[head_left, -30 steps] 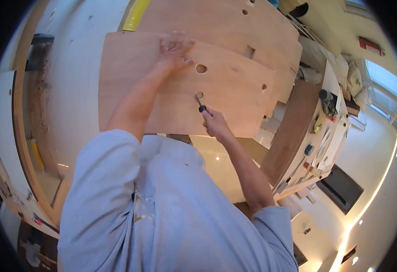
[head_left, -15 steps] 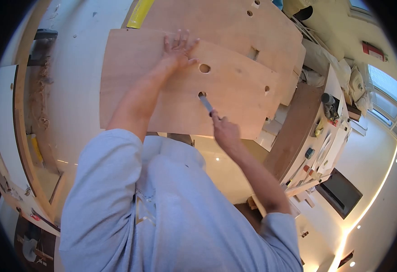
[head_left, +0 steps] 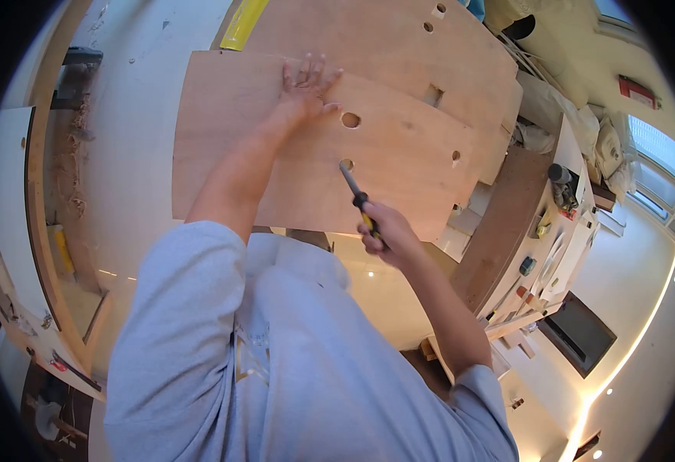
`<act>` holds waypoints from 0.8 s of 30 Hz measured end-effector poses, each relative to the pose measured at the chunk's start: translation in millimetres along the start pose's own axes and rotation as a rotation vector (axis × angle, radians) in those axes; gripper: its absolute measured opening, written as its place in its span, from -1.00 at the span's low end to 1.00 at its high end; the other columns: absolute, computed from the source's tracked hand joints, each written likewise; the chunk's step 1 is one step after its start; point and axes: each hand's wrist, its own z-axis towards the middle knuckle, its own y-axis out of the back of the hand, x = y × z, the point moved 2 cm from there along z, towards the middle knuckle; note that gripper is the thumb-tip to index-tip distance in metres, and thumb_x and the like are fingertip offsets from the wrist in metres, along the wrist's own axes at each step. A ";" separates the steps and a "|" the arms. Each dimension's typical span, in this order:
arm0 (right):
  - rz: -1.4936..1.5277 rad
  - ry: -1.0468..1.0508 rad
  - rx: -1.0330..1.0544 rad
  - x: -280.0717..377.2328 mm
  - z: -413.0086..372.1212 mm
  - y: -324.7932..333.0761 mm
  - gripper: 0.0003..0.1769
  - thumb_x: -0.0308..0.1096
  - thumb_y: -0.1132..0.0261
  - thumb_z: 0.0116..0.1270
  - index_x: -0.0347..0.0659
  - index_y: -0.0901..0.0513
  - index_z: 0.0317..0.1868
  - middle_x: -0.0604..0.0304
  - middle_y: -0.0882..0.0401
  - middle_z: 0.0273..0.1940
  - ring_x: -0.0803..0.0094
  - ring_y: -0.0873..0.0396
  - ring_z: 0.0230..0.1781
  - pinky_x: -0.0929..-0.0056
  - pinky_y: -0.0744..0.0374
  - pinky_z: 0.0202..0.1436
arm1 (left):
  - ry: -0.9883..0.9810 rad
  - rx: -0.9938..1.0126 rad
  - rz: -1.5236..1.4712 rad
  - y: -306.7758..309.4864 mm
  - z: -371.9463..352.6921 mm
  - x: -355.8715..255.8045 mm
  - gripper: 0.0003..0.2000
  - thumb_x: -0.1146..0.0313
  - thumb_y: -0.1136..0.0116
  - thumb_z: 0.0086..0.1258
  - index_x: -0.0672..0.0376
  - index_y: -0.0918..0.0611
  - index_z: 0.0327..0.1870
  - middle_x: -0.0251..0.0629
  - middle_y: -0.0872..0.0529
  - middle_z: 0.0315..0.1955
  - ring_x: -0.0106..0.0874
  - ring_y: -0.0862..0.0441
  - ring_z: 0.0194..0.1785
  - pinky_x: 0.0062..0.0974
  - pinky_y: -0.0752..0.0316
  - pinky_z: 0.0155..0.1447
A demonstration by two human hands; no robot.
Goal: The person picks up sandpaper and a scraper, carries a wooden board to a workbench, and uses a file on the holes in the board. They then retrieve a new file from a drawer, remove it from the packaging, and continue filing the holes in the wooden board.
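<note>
My left hand (head_left: 307, 96) lies flat with spread fingers on a thin plywood panel (head_left: 230, 138), near its far edge. In my right hand (head_left: 393, 235) is a file (head_left: 354, 185) with a black and yellow handle, fingers wrapped around it. The file's tip is at the rim of a small round hole (head_left: 348, 165) in the panel, its shaft slanting back toward me. A larger hole (head_left: 350, 120) with a pale, rough edge lies just beyond, close to my left thumb. Another small hole (head_left: 455, 155) is farther right.
Under and beyond the panel lies a larger plywood sheet (head_left: 391, 46) with cut-outs. A yellow object (head_left: 243, 23) rests by the panel's far left corner. On the right, a side bench (head_left: 534, 239) holds tools and scraps. Wood shavings (head_left: 77, 169) lie at the left.
The file has turned in my right hand and drawn back slightly toward me, so more of its handle shows. My left hand stays in place on the panel.
</note>
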 end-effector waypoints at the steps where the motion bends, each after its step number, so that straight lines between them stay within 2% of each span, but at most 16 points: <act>1: 0.166 -0.034 0.034 -1.8 -16.2 1.7 -0.84 -0.23 0.00 0.48 -0.10 -0.37 -0.07 0.29 -0.36 -0.52 0.60 -0.20 -0.78 0.57 -0.16 -0.74 | 0.003 -0.010 0.000 -2.2 0.3 1.0 -0.20 -0.37 0.12 0.28 -0.40 0.05 0.52 -0.26 0.30 0.55 -0.18 0.50 0.57 0.29 0.55 0.43; 3: 0.411 -0.063 0.067 -11.6 -19.3 -4.4 -0.85 -0.28 0.02 0.47 -0.10 -0.32 -0.05 0.25 -0.39 -0.52 0.58 -0.24 -0.79 0.57 -0.17 -0.76 | -0.001 -0.026 -0.001 -3.4 -0.3 -0.9 -0.19 -0.37 0.12 0.28 -0.40 0.06 0.52 -0.26 0.30 0.55 -0.18 0.50 0.57 0.29 0.56 0.43; 6: -0.125 0.112 -0.064 -25.2 23.6 -28.6 -0.84 -0.26 0.03 0.47 -0.12 -0.32 -0.04 0.24 -0.39 -0.52 0.54 -0.34 -0.76 0.55 -0.21 -0.75 | 0.013 0.014 0.010 2.3 -0.9 -2.4 -0.19 -0.37 0.11 0.28 -0.40 0.06 0.52 -0.26 0.31 0.55 -0.18 0.50 0.57 0.27 0.56 0.43; 7: -0.187 0.108 -0.061 -29.6 30.0 -28.3 -0.79 -0.28 0.03 0.46 -0.15 -0.33 0.01 0.16 -0.42 -0.54 0.43 -0.47 -0.67 0.44 -0.34 -0.69 | 0.006 0.001 0.009 -1.0 -0.7 -0.4 -0.19 -0.37 0.11 0.28 -0.40 0.06 0.52 -0.27 0.31 0.55 -0.18 0.51 0.57 0.27 0.56 0.43; 10: -0.850 0.396 -0.106 -31.7 10.8 11.6 -0.71 -0.26 -0.03 0.44 -0.18 -0.35 0.08 0.04 -0.51 -0.53 0.30 -0.56 -0.59 0.29 -0.45 -0.59 | -0.023 -0.015 0.000 -5.6 5.3 -1.6 -0.18 -0.37 0.11 0.28 -0.38 0.06 0.52 -0.24 0.32 0.54 -0.17 0.51 0.57 0.27 0.56 0.43; 13: -1.512 0.537 -0.248 -25.9 -29.0 50.6 -0.63 -0.22 -0.10 0.42 -0.16 -0.38 0.16 0.00 -0.59 -0.48 0.19 -0.60 -0.52 0.18 -0.50 -0.51 | -0.003 0.026 -0.010 0.5 -1.0 -0.4 -0.18 -0.37 0.12 0.28 -0.34 0.04 0.53 -0.19 0.33 0.54 -0.14 0.50 0.57 0.28 0.56 0.42; 16: -1.881 0.491 -0.374 7.6 -28.8 34.0 -0.58 -0.18 -0.11 0.41 -0.13 -0.39 0.22 0.08 -0.61 -0.49 0.16 -0.62 -0.50 0.17 -0.50 -0.50 | -0.012 0.031 0.015 1.8 2.5 -1.4 -0.17 -0.38 0.13 0.28 -0.35 0.06 0.53 -0.19 0.32 0.54 -0.12 0.50 0.57 0.29 0.56 0.42; 17: -1.905 0.472 -0.417 6.8 -1.4 37.3 -0.53 -0.20 -0.07 0.43 0.01 -0.37 0.33 0.14 -0.54 -0.51 0.21 -0.58 -0.49 0.22 -0.51 -0.43 | -0.015 0.030 0.024 -1.4 2.0 0.5 -0.17 -0.39 0.13 0.27 -0.35 0.06 0.53 -0.19 0.32 0.54 -0.12 0.50 0.57 0.29 0.55 0.42; 20: -2.200 0.814 -0.510 17.5 64.6 29.6 -0.60 -0.30 -0.10 0.38 -0.11 -0.46 0.21 0.18 -0.54 -0.48 0.29 -0.59 -0.48 0.30 -0.47 -0.46 | -0.004 0.043 0.015 3.2 6.0 0.4 -0.16 -0.41 0.13 0.26 -0.36 0.08 0.53 -0.20 0.32 0.54 -0.10 0.50 0.57 0.29 0.55 0.42; 23: -2.532 1.133 -0.616 59.1 18.0 3.3 -0.84 -0.35 -0.16 0.29 -0.18 -0.59 -0.17 0.30 -0.49 -0.50 0.42 -0.55 -0.50 0.40 -0.43 -0.50 | -0.004 0.014 0.038 -5.4 5.0 2.3 -0.14 -0.43 0.14 0.25 -0.37 0.10 0.53 -0.20 0.33 0.54 -0.09 0.49 0.57 0.31 0.55 0.41; 24: -2.520 1.034 -0.578 59.7 2.1 4.0 -0.84 -0.36 -0.16 0.28 -0.18 -0.60 -0.19 0.31 -0.48 -0.49 0.43 -0.55 -0.49 0.40 -0.43 -0.48 | -0.008 -0.010 0.048 -8.8 4.0 0.1 -0.14 -0.43 0.14 0.25 -0.37 0.10 0.53 -0.19 0.33 0.54 -0.09 0.49 0.57 0.31 0.54 0.41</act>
